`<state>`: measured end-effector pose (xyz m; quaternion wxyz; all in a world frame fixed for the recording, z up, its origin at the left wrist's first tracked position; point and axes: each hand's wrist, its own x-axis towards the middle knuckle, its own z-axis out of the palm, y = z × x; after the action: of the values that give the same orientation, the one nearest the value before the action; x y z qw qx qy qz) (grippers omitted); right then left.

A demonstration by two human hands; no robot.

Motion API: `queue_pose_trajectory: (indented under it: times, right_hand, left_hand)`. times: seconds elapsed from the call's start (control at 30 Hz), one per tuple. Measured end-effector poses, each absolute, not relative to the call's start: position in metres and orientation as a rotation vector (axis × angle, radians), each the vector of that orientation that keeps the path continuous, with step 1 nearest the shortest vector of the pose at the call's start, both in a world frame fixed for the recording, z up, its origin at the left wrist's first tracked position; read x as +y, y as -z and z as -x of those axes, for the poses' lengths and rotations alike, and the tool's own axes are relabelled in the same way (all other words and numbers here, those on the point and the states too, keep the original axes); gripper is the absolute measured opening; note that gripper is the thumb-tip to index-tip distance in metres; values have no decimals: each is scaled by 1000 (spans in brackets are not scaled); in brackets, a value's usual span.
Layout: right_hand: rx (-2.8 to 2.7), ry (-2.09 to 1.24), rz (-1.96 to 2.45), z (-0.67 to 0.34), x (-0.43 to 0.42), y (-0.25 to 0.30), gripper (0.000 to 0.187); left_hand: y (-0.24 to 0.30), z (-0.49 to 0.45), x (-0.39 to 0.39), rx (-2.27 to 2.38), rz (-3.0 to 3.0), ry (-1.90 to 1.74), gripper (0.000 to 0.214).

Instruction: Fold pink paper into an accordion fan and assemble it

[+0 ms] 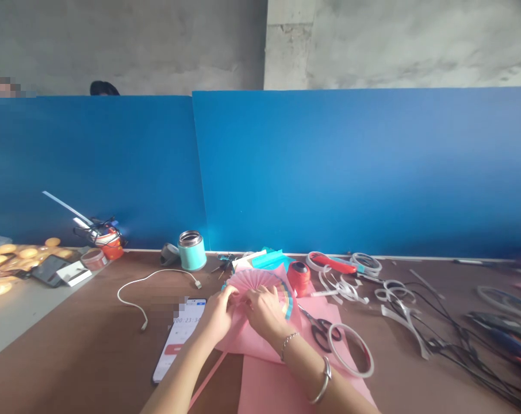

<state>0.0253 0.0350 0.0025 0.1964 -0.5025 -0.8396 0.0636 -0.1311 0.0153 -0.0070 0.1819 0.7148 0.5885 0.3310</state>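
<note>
A pink pleated paper fan (254, 279), spread in a rounded shape with a blue and yellow band along its right edge, lies in front of me. My left hand (219, 315) pinches its left side with curled fingers. Bent over its middle, my right hand (267, 310) grips the folds; its fingertips are partly hidden. Pink sheets (264, 385) lie beneath the fan and my right forearm. Black-handled scissors (323, 330) and a roll of white tape (351, 368) rest just right of my right wrist.
A phone (180, 339) showing a timer lies left of my left forearm, near a white cable (126, 302). Behind stand a mint-green metal cup (192, 252) and a red round container (299, 280). Tape scraps (347, 287) and black cords (454, 339) spread rightward. A blue partition (329, 172) closes the back.
</note>
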Motion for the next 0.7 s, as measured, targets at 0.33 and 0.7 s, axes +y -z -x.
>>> queue_pose_trajectory:
  times: [0.33,0.7]
  right_hand:
    - [-2331,-146,1447,-34,43,2,25]
    - [-2385,-128,1502,-43,46,1,10]
  left_hand:
    - [8,130,15,1716,-2073,-902,37]
    - [6,137,15,1709,-2073,-841,43]
